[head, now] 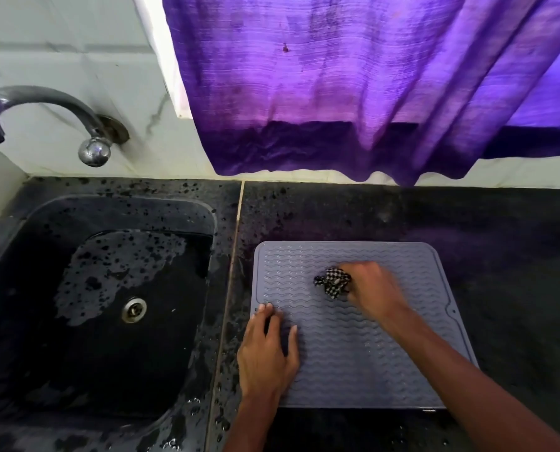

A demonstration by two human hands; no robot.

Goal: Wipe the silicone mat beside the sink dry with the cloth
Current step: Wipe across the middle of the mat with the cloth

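Right grip is clenched round a bunched black-and-white checked cloth, pressing it onto the far middle of the grey silicone mat, which lies flat on the dark bench just beside the sink. Left grip is released, fingers straight and laid flat on the mat's left edge, holding nothing. Wiping looks under way; how much is already dry I cannot tell. To do it well, open the wad so more fabric meets the wavy ridges. Stroke along them rather than across, working from the far edge toward the near one. Let the flat palm pin the mat so it cannot slide on the wet-looking bench.
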